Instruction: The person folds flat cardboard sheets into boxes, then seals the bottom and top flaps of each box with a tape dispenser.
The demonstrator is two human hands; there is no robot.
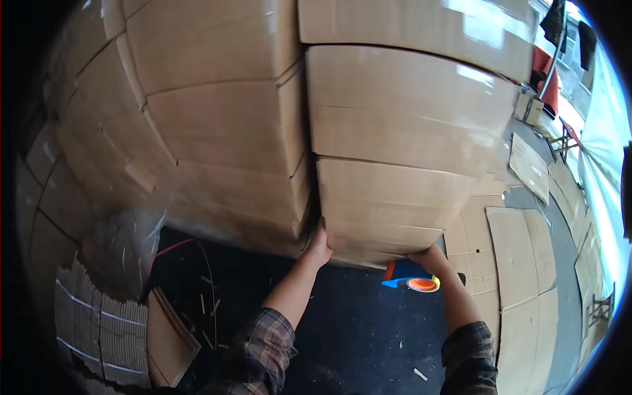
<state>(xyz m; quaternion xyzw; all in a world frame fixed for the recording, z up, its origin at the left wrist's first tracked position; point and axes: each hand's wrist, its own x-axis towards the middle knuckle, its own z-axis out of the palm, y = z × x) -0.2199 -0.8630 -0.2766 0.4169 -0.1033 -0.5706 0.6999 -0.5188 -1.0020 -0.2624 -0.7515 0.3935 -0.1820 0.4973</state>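
A cardboard box [388, 207] forms the lowest visible tier of a column of boxes in front of me. My left hand [319, 249] grips its lower left edge, with the fingers partly hidden in the dark gap beside the neighbouring stack. At the lower right corner, my right hand [428, 258] is closed on the bottom edge, its fingertips under the box. Just below that hand is a blue and orange tape dispenser [422, 284] with an orange roll, partly covered by my wrist. Two more boxes [408, 105] rest above the gripped one.
More stacked boxes [217, 125] rise at left. A strapped bundle of flat cardboard [99, 329] and clear plastic wrap [122, 243] lie lower left. Flattened cardboard sheets [526, 263] cover the floor at right. Scraps [420, 374] dot the dark floor [355, 336]. A pale sheet [602, 151] hangs far right.
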